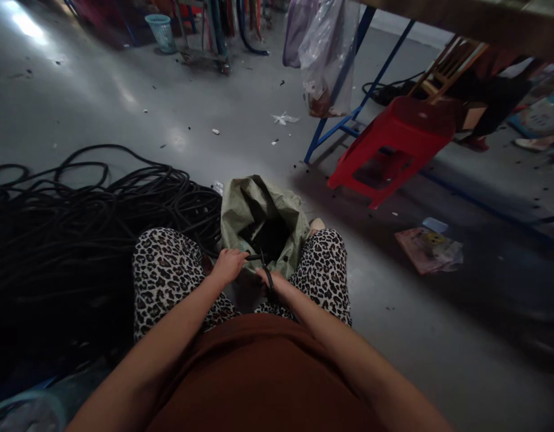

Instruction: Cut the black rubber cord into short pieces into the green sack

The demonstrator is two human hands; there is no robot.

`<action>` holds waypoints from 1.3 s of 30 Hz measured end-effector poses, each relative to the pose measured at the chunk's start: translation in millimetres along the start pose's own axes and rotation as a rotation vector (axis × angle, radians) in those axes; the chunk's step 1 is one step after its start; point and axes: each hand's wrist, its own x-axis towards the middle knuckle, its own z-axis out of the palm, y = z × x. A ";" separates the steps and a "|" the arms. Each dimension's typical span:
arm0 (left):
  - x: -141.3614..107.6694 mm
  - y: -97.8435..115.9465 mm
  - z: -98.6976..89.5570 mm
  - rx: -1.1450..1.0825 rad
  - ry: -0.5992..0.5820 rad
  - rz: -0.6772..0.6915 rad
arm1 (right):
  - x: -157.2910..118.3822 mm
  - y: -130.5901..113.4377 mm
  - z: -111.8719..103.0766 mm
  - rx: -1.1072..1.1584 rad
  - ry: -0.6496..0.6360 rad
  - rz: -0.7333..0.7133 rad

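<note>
My left hand (230, 265) is closed on a thin black cord (255, 258), whose end sticks out to the right over the sack's mouth. In my right hand (277, 284) is a pair of black-handled scissors (269, 278), its blades at the cord just right of my left fingers. Whether the blades touch the cord is too small to tell. Between my knees stands an open green woven sack (235, 207), dark inside, with its near rim below both hands. A large tangled heap of black cord (137, 198) lies on the floor to the left.
A red plastic stool (394, 144) stands tilted in view at the right, by a blue-legged table (337, 126) with a clear plastic bag (326, 60) hanging from it. Printed packets (427, 249) lie on the floor. A light-blue basket (162, 33) stands far back; another person sits upper right.
</note>
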 end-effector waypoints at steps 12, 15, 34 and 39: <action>1.0 -0.6 3.6 -0.012 -0.035 -0.008 | -15.2 -9.0 -3.8 -0.117 -0.026 0.008; 1.4 -3.3 5.8 -0.011 -0.051 -0.031 | -12.0 -7.8 -4.4 -0.149 0.003 -0.012; 2.2 -8.6 2.1 0.062 -0.043 -0.133 | -9.5 -3.9 -7.5 -0.155 0.005 0.015; 2.8 -8.8 1.0 0.064 -0.026 -0.157 | -10.1 -2.7 -7.5 -0.092 0.022 0.020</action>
